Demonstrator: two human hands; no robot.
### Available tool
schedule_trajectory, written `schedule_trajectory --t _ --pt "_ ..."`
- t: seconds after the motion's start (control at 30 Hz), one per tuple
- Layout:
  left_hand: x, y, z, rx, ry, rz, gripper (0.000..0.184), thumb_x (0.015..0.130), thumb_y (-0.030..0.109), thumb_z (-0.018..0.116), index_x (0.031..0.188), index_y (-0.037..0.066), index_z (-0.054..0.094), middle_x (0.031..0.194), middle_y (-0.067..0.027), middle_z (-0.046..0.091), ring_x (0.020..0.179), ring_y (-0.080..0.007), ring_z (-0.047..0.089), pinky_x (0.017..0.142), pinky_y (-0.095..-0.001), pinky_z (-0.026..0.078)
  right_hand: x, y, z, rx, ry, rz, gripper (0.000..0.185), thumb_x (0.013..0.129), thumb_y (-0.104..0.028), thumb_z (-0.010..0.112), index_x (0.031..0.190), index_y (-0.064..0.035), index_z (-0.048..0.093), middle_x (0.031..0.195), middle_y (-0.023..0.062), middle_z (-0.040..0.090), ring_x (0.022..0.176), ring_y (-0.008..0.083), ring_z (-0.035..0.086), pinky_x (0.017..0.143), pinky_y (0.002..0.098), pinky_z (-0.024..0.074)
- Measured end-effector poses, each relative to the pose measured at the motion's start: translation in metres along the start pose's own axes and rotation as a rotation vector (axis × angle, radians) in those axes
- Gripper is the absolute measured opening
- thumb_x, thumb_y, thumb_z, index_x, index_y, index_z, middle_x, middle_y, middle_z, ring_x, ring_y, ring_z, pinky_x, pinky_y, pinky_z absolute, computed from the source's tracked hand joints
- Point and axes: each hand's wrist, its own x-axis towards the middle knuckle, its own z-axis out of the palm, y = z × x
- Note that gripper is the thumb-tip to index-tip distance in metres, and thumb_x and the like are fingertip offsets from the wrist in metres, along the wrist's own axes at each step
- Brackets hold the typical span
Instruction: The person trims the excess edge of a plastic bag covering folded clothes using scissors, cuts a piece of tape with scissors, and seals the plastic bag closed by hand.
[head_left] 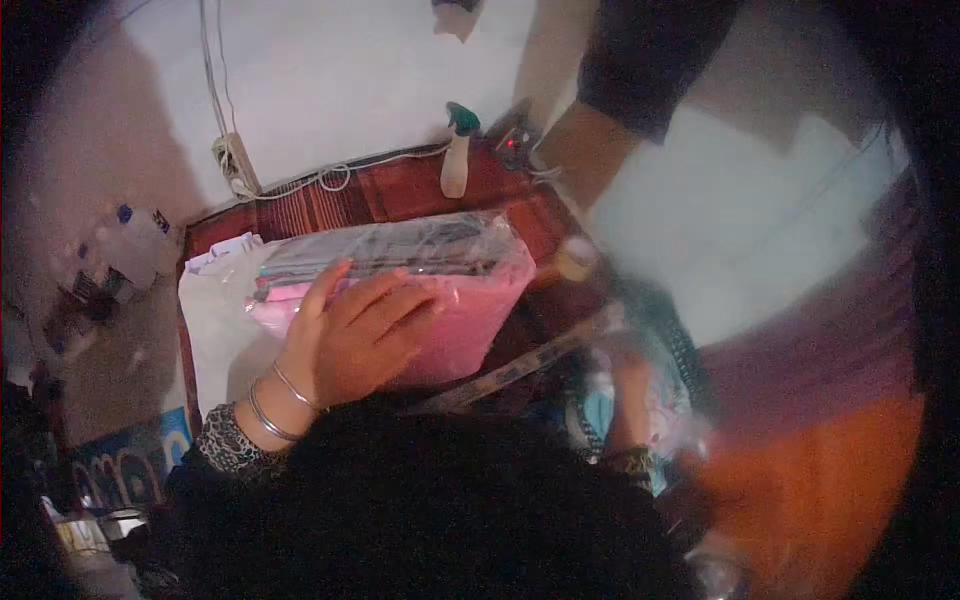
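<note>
A pink package [470, 320] wrapped in clear plastic stands on a table with a red-brown patterned cover. My left hand [365, 335] lies on its near side, fingers stretched out and slightly spread. Dark layered edges show through the plastic along the package's top. To the right of the package, my right hand [628, 385] is blurred by motion, so its fingers cannot be made out. It is over or against a teal and white patterned item [665, 385], whose kind is unclear; whether the hand grips it is hidden by the blur.
A spray bottle [455, 170] with a green head stands at the back, near a device with a red light [513, 145]. Another person's dark-sleeved arm [590, 150] reaches in from above. A cable [335, 178] runs along the wall; a roll [575, 258], perhaps tape, lies right.
</note>
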Motion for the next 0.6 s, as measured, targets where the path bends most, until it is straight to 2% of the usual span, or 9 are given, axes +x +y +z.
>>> schedule_trajectory --t 0.07,0.13,0.2,0.27,0.33,0.4,0.43,0.5,0.6 --pt "0.000 0.001 0.001 -0.016 0.065 0.030 0.026 0.079 0.025 0.063 0.106 0.024 0.067 0.119 0.0086 0.060 0.114 -0.0132 0.051 0.102 -0.0445 0.034 0.023 -0.072 -0.088 0.294 -0.165 0.122 0.015 0.082 -0.012 0.065 0.089 -0.0012 0.071 0.085 0.0143 0.070 0.080 0.0251 0.067 0.072 0.0335 0.0512" --pt "0.000 0.002 0.004 -0.036 0.099 0.020 0.026 0.080 0.025 0.062 0.105 0.023 0.067 0.120 0.0085 0.059 0.113 -0.0132 0.051 0.102 -0.0447 0.034 0.043 -0.113 -0.142 0.475 -0.211 0.122 0.015 0.079 -0.012 0.070 0.088 0.0007 0.071 0.085 0.0119 0.069 0.079 0.0204 0.066 0.071 0.0305 0.0496" --pt "0.001 0.004 0.004 -0.056 0.136 0.018 0.025 0.081 0.024 0.061 0.105 0.023 0.066 0.120 0.0085 0.059 0.113 -0.0132 0.051 0.102 -0.0450 0.034 0.053 -0.174 -0.195 0.473 -0.255 -0.038 0.016 0.079 -0.013 0.072 0.088 0.0003 0.070 0.085 0.0106 0.069 0.078 0.0180 0.064 0.072 0.0308 0.0496" --pt "0.004 0.006 0.001 -0.073 0.123 0.001 0.025 0.082 0.024 0.059 0.106 0.021 0.066 0.121 0.0071 0.059 0.112 -0.0135 0.051 0.102 -0.0449 0.035 0.058 -0.232 -0.230 0.482 -0.430 -0.129 0.017 0.078 -0.015 0.074 0.087 -0.0009 0.071 0.085 0.0100 0.068 0.077 0.0165 0.063 0.070 0.0299 0.0493" --pt "0.000 0.007 0.005 -0.100 0.155 -0.001 0.025 0.083 0.024 0.058 0.106 0.020 0.066 0.120 0.0062 0.059 0.110 -0.0138 0.052 0.102 -0.0449 0.035 0.058 -0.287 -0.246 0.564 -0.733 -0.548 0.017 0.078 -0.014 0.072 0.088 -0.0001 0.069 0.082 0.0063 0.068 0.075 0.0131 0.061 0.070 0.0287 0.0491" --pt "0.000 0.008 0.004 -0.121 0.169 0.002 0.025 0.083 0.025 0.056 0.106 0.020 0.066 0.119 0.0053 0.059 0.109 -0.0141 0.052 0.101 -0.0449 0.035 0.055 -0.319 -0.246 0.553 -0.959 -0.840 0.016 0.078 -0.013 0.073 0.087 -0.0002 0.070 0.079 0.0043 0.068 0.073 0.0097 0.059 0.068 0.0268 0.0486" --pt "0.002 0.006 -0.001 -0.127 0.162 0.022 0.025 0.084 0.025 0.055 0.106 0.019 0.066 0.118 0.0042 0.060 0.108 -0.0144 0.053 0.101 -0.0451 0.035 0.054 -0.328 -0.241 0.544 -0.959 -0.838 0.016 0.078 -0.013 0.073 0.087 -0.0002 0.070 0.079 0.0043 0.068 0.073 0.0097 0.059 0.068 0.0268 0.0486" --pt "0.002 0.006 -0.005 -0.135 0.157 0.041 0.026 0.084 0.025 0.054 0.106 0.019 0.066 0.117 0.0031 0.060 0.107 -0.0147 0.053 0.100 -0.0452 0.036 0.053 -0.336 -0.230 0.438 -1.279 -0.518 0.015 0.080 -0.014 0.072 0.087 -0.0006 0.070 0.076 0.0012 0.067 0.071 0.0077 0.058 0.066 0.0256 0.0476" --pt "0.002 0.006 -0.005 -0.183 0.144 0.054 0.025 0.085 0.025 0.054 0.106 0.017 0.066 0.115 0.0020 0.060 0.107 -0.0152 0.054 0.100 -0.0450 0.036 0.075 -0.330 -0.220 0.445 -1.132 -0.546 0.018 0.081 -0.018 0.072 0.088 -0.0010 0.071 0.073 -0.0015 0.065 0.069 0.0063 0.056 0.063 0.0249 0.0463"
